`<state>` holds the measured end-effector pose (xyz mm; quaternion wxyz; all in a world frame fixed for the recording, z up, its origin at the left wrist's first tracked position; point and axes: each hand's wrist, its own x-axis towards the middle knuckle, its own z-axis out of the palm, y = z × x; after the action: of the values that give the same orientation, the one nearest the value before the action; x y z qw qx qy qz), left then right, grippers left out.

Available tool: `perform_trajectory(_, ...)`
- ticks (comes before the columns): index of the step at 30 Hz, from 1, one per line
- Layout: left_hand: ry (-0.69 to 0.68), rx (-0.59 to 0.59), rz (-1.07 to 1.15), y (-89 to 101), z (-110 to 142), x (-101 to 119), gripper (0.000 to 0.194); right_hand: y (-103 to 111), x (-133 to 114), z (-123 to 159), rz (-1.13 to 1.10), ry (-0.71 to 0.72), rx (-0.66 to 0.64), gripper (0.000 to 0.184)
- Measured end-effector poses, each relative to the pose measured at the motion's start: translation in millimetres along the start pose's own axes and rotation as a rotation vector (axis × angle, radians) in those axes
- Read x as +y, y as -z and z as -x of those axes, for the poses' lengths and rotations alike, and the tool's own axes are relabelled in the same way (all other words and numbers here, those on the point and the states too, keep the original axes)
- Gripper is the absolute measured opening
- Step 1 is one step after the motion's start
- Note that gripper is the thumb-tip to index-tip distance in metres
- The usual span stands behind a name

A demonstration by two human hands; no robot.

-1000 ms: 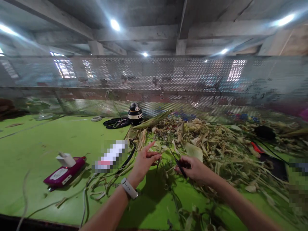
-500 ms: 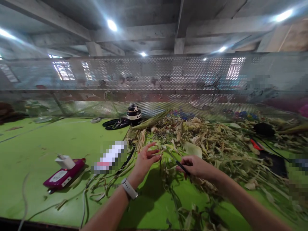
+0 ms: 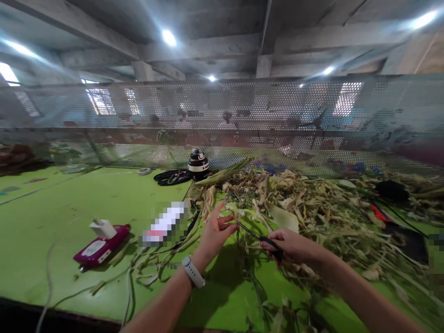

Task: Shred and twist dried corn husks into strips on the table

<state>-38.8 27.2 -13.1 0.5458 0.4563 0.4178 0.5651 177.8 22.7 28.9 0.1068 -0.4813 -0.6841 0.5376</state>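
Green tabletop: dried leaves lay heaped at right; a clear jar with greenery stood back left. Right hand gripped black scissors, tips just beside the left hand, its fingers bent; whether these pinched anything could not be told.

Right fingers apparently curled inward

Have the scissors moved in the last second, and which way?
Yes. Judged against the black container, the scissors have turned, their tips shifting left and nearer the person, towards the left hand.
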Motion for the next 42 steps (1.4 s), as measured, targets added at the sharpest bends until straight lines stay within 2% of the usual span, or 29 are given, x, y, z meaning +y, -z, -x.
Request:
perform_trajectory(7,0.001,0.003,-0.04,-0.2,2,-1,0.106,-11,-6,0,-0.053,-0.009,0.09,0.043)
perform_trajectory(14,0.038,-0.006,0.03,-1.6,1,-1,0.113,-14,-1,-4,-0.085,0.025,0.093,0.042)
perform_trajectory(24,0.061,-0.029,0.053,-4.9,5,2,0.108,-14,14,-16,-0.063,0.099,0.096,0.042)
perform_trajectory(30,0.058,-0.041,0.034,-5.0,7,4,0.105,-14,11,-14,-0.049,0.104,0.138,0.041)
perform_trajectory(33,0.045,-0.055,0.04,-3.8,5,3,0.098,-11,4,-10,-0.155,0.164,0.182,0.042)
perform_trajectory(36,0.041,-0.066,0.049,-4.1,4,4,0.084,-9,-1,-6,-0.263,0.218,0.232,0.044)
perform_trajectory(42,0.052,0.022,-0.045,-4.0,5,11,0.047,-1,0,-7,-0.196,0.286,0.264,0.038)
